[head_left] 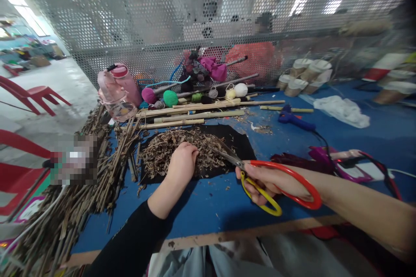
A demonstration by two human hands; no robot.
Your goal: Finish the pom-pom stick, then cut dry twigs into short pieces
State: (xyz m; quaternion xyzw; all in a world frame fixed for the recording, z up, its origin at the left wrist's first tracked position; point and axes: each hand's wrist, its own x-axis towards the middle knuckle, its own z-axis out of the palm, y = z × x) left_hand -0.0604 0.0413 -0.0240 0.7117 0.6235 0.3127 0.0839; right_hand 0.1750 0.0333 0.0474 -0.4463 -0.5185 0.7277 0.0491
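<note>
My left hand (182, 162), in a black sleeve, is closed down on a heap of dry brown leaves and chips (162, 149) that lies on a black cloth (237, 138). My right hand (269, 181) grips scissors (260, 173) with a red and a yellow handle loop. Their blades are slightly apart and point left over the heap, close to my left hand. What my left fingers hold in the pile is hidden.
A blue table (208, 207) carries a bundle of dry sticks (97, 169) at left, bamboo rods (195, 112), yarn balls (170, 98), a pink water bottle (118, 91), a blue glue gun (292, 119), white cloth (341, 110) and paper cups (302, 75). A perforated metal screen (162, 21) stands behind.
</note>
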